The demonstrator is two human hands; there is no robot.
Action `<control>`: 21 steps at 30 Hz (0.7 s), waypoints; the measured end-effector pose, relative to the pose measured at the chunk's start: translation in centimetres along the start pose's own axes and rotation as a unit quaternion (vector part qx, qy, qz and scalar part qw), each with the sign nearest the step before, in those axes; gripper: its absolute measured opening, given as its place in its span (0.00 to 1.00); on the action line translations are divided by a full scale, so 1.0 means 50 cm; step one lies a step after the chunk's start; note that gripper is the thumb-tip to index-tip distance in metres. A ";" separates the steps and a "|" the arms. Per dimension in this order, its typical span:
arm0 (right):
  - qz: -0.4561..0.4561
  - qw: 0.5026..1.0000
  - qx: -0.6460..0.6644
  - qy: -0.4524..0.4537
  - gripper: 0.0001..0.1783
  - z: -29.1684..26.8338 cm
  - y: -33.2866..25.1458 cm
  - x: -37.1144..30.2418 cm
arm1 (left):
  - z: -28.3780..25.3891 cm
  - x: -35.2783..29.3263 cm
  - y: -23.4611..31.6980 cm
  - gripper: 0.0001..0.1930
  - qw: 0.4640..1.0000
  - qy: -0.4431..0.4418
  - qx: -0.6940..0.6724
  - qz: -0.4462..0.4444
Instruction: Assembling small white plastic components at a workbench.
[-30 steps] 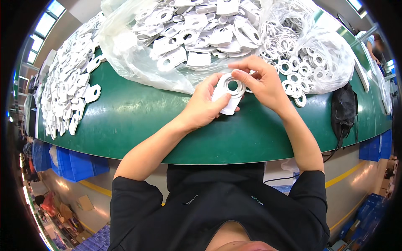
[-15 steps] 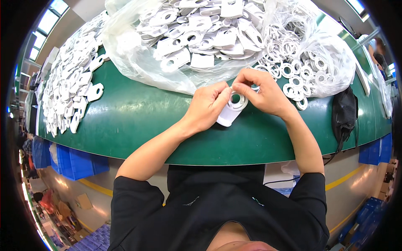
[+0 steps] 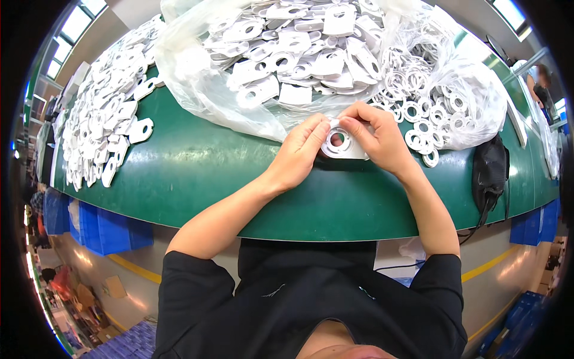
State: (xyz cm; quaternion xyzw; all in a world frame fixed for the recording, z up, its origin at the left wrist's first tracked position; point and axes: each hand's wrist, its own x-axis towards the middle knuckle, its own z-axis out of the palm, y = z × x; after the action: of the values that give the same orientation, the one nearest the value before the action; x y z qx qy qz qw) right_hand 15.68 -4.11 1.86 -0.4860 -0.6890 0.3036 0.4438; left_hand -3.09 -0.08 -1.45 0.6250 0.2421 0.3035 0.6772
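Observation:
Between my two hands is a white plastic plate with a round hole at one end, held just above the green table. A white ring appears to sit around that hole. My left hand pinches the ring end with thumb and fingers. My right hand grips the plate's upper edge and its other end, thumb bent over the front. The fingers behind the plate are partly hidden.
Beyond my hands, a clear plastic bag holds a heap of similar white plates. Loose white rings spill from another bag at right. More plates cover the table's left side. A black pouch lies near the right edge.
The plate has turned: its plain end pointed down toward me and now points right. My right hand has shifted slightly right and down along it.

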 end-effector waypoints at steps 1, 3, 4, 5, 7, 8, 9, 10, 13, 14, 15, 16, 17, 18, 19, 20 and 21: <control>0.006 1.000 -0.001 -0.015 0.08 -0.001 0.002 0.000 | -0.002 0.000 -0.006 0.15 0.999 0.014 0.039 0.018; 0.013 1.000 -0.003 -0.027 0.07 -0.004 0.005 -0.002 | -0.006 0.002 0.000 0.14 0.996 0.005 0.087 0.022; 0.017 0.999 -0.003 -0.033 0.07 -0.005 0.007 -0.002 | -0.008 0.003 0.002 0.14 0.990 -0.002 0.136 0.025; 0.019 0.999 -0.001 -0.038 0.07 -0.006 0.007 -0.003 | -0.007 0.003 0.001 0.14 0.990 -0.002 0.137 0.025; 0.013 0.999 -0.001 -0.041 0.07 -0.010 0.004 -0.003 | -0.001 0.005 -0.002 0.13 0.995 0.000 0.095 0.039; 0.008 0.999 -0.001 -0.044 0.07 -0.012 0.003 -0.002 | 0.002 0.006 -0.002 0.13 0.995 0.000 0.095 0.039; 0.009 0.999 -0.001 -0.044 0.07 -0.013 0.005 -0.002 | 0.006 0.006 -0.002 0.13 0.998 0.006 0.059 0.026; 0.010 0.999 0.001 -0.050 0.07 -0.014 0.007 -0.002 | 0.008 0.006 -0.002 0.14 1.000 0.012 0.023 0.013; 0.007 0.999 -0.017 -0.042 0.07 -0.008 0.008 -0.002 | 0.004 0.007 -0.004 0.14 0.993 0.042 0.112 0.022; 0.002 0.999 -0.038 -0.029 0.07 -0.005 0.009 -0.002 | 0.006 0.006 0.000 0.14 0.993 0.042 0.112 0.022; 0.002 0.999 -0.038 -0.030 0.07 -0.005 0.007 -0.004 | 0.012 0.003 0.009 0.14 0.981 0.071 0.177 0.026; 0.028 0.998 -0.038 -0.044 0.06 -0.004 0.005 -0.007 | 0.016 0.002 0.014 0.14 0.965 0.100 0.242 0.030; 0.051 0.996 -0.036 -0.059 0.06 0.000 0.002 -0.008 | 0.015 0.001 0.016 0.14 0.964 0.103 0.243 0.029; 0.049 0.996 -0.034 -0.063 0.06 0.002 0.003 -0.007 | 0.015 0.000 0.018 0.15 0.964 0.100 0.243 0.031; 0.076 0.995 0.023 -0.067 0.06 0.002 0.007 -0.006 | 0.014 0.000 0.018 0.15 0.964 0.098 0.243 0.032; 0.099 0.989 0.082 -0.074 0.06 0.005 0.008 -0.002 | 0.011 -0.002 0.012 0.15 0.963 0.109 0.247 0.031; 0.093 0.988 0.091 -0.081 0.06 0.008 0.017 0.004 | 0.007 -0.002 -0.003 0.13 0.973 0.116 0.197 0.042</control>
State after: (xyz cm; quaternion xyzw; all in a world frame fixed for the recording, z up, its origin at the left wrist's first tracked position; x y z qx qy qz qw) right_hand 15.64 -3.63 1.05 -0.4791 -0.6443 0.4430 0.3989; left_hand -2.91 -0.39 -1.55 0.7164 0.3474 0.3482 0.4948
